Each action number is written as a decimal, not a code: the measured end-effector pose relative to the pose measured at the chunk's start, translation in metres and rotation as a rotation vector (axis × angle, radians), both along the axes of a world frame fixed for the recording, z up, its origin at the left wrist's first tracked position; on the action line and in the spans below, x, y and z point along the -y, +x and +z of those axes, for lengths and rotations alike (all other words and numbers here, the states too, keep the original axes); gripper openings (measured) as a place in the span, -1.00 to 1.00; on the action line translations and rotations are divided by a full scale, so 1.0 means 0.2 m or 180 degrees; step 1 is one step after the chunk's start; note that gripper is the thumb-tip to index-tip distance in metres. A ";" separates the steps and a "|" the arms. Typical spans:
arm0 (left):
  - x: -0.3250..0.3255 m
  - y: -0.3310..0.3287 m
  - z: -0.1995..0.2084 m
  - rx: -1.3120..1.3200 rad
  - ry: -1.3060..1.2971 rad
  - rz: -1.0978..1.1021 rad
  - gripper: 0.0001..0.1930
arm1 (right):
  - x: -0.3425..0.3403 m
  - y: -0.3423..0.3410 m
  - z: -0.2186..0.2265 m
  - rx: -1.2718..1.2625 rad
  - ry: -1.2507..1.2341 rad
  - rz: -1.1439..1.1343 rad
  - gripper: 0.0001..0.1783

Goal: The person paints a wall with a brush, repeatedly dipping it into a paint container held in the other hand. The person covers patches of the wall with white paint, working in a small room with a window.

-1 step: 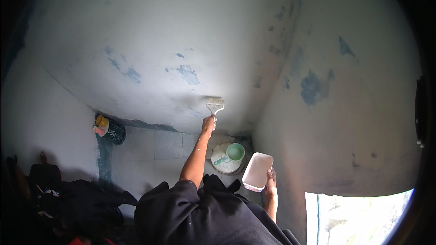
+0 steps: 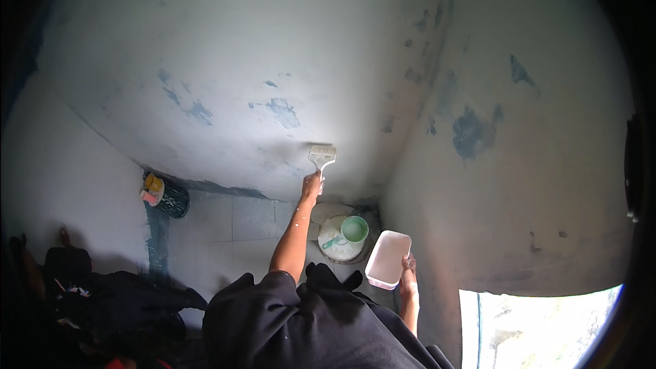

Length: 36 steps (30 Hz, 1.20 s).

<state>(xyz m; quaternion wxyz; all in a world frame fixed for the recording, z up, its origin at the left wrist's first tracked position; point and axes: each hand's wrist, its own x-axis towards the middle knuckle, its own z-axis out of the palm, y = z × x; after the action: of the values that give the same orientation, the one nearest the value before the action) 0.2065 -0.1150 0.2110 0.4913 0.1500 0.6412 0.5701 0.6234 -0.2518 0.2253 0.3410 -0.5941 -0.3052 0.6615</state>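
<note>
My left hand [image 2: 313, 184] grips the handle of a wide white paintbrush [image 2: 322, 154], its bristles up against the pale wall [image 2: 225, 48] in front of me. Bluish bare patches [image 2: 283, 113] show on that wall a little above the brush. Lower and to the right, my right hand [image 2: 408, 275] is closed round the side of a shallow pale rectangular tub [image 2: 388, 260]. The inside of the tub looks pinkish white; how much it holds I cannot tell. White specks dot my left forearm.
Below the brush, a green mug-like pot [image 2: 354, 229] stands on a whitish round lid [image 2: 335, 251]. A dark bucket [image 2: 175, 202] with a yellow cup [image 2: 154, 182] sits in the left corner. Dark cloth [image 2: 123, 307] lies lower left. A bright opening [image 2: 533, 328] is lower right.
The brush and my left hand have shifted very slightly up and to the left along the wall. My right hand and the tub look almost the same.
</note>
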 end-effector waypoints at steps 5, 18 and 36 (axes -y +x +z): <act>-0.01 -0.20 0.85 -0.0349 0.0600 -0.0133 -0.62 | -0.04 0.03 0.08 0.0020 -0.0056 0.0062 -0.24; -0.06 0.08 0.53 -0.0534 0.0545 0.0096 -0.58 | -0.27 -0.19 -0.11 -0.0061 0.0406 0.0736 -0.21; -0.17 0.01 1.43 -0.0800 0.1782 0.0143 -0.56 | -0.24 -0.12 -0.11 0.0262 0.0385 0.0153 -0.20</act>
<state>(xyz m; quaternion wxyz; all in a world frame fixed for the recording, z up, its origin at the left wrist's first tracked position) 0.2085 -0.0815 0.4965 0.3350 0.3347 0.5181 0.7122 0.5988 -0.2033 0.2026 0.3476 -0.5916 -0.3726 0.6248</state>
